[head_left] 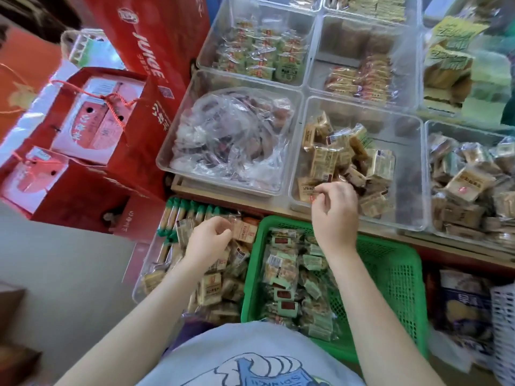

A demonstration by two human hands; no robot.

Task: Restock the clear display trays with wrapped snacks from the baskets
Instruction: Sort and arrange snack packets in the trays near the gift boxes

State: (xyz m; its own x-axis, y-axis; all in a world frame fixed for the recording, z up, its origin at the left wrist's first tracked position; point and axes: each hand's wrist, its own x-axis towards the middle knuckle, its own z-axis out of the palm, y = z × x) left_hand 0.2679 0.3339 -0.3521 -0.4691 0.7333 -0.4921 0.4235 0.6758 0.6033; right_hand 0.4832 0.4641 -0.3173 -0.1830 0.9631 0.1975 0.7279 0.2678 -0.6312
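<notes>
My right hand (334, 215) reaches over the front wall of a clear display tray (415, 174). Its fingertips pinch a tan wrapped snack (306, 189) at the tray's near-left corner. A loose pile of the same tan snacks (345, 160) fills the left half of that tray. My left hand (207, 238) is curled over a clear bin (139, 285) of tan wrapped snacks (210, 291) below the shelf, fingers closed on one wrapper. Between my arms sits a green basket (390, 274) holding green-wrapped snacks (292, 274).
Other clear trays hold a crumpled plastic bag (231, 140), green packs (259, 54), orange packs (362, 76) and brown snacks (468, 185). Red gift boxes (92, 129) stand at the left. A white basket (504, 330) is at the lower right.
</notes>
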